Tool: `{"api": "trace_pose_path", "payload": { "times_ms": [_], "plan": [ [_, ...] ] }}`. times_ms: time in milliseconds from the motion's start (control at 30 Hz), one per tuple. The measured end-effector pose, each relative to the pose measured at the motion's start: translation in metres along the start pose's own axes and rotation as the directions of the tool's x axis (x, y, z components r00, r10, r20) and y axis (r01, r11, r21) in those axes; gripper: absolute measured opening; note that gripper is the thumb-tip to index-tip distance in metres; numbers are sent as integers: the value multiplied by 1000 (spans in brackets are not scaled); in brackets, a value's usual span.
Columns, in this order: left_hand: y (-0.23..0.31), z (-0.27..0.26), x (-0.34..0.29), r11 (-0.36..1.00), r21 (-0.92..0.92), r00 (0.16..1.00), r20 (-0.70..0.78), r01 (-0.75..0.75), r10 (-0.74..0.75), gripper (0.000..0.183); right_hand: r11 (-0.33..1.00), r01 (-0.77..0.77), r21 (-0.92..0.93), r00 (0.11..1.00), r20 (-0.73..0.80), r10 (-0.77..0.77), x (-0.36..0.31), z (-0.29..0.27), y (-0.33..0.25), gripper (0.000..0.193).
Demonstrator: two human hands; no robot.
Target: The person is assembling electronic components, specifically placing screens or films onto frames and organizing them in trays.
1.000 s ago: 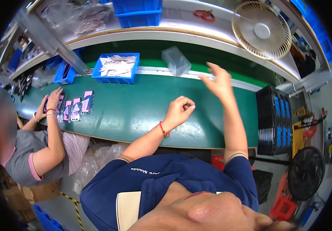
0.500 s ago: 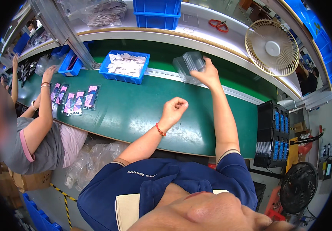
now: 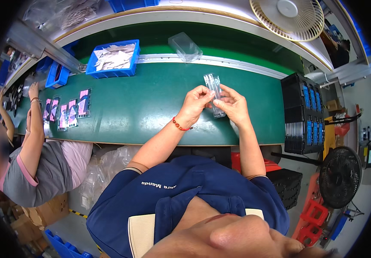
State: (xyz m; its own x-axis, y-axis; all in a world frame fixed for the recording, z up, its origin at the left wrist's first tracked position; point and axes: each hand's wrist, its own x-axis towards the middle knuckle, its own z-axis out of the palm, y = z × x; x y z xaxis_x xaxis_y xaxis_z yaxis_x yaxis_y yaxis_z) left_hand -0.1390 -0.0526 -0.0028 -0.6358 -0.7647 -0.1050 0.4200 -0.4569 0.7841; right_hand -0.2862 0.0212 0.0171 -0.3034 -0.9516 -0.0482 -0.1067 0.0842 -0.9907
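Above the green tabletop, a narrow stack of transparent plastic trays (image 3: 211,81) is held upright between my two hands. My left hand (image 3: 195,104), with a red beaded bracelet at its wrist, pinches the left side of the stack. From the right, my right hand (image 3: 233,107) grips the other side, its thumb across the front. The fingers behind the plastic are partly hidden. Beyond them, a transparent plastic box (image 3: 185,47) leans at the table's back edge against the green panel.
A blue bin of white paper pieces (image 3: 113,59) sits back left. Several pink-and-black packs (image 3: 72,112) lie near a co-worker's arm (image 3: 33,120). Stacked black crates (image 3: 302,114) stand at the right end, a black fan (image 3: 340,177) beyond. A cream fan (image 3: 287,19) hangs over the shelf.
My right hand has come back from the transparent box with the trays. My left hand has met it and now grips them too. The view has shifted.
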Motion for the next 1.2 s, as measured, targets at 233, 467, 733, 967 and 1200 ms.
{"api": "trace_pose_path", "payload": {
  "times_ms": [233, 467, 733, 967, 1200],
  "plan": [
    [-5, -10, 2, 995, 57, 997, -3, 83, -83, 15, 950, -128, 286, 992, 28, 125, -9, -10, 3, 63],
    [10, -27, -16, 498, 864, 917, -141, -70, 374, 21, 996, -21, 89, 981, -193, 38, -20, -43, 0, 71],
    [13, 30, -19, 945, 261, 963, 128, 198, -238, 16, 961, 107, -256, 970, -185, -157, -33, -25, -11, 88],
    [-10, 33, -7, 965, 35, 930, 259, 261, -261, 13, 996, 88, 5, 987, -139, -86, -37, -37, 1, 79],
    [-22, 49, -1, 983, 36, 957, 221, 182, -186, 11, 927, 3, 376, 993, -112, 43, -43, -60, 5, 68]
  ]
}}
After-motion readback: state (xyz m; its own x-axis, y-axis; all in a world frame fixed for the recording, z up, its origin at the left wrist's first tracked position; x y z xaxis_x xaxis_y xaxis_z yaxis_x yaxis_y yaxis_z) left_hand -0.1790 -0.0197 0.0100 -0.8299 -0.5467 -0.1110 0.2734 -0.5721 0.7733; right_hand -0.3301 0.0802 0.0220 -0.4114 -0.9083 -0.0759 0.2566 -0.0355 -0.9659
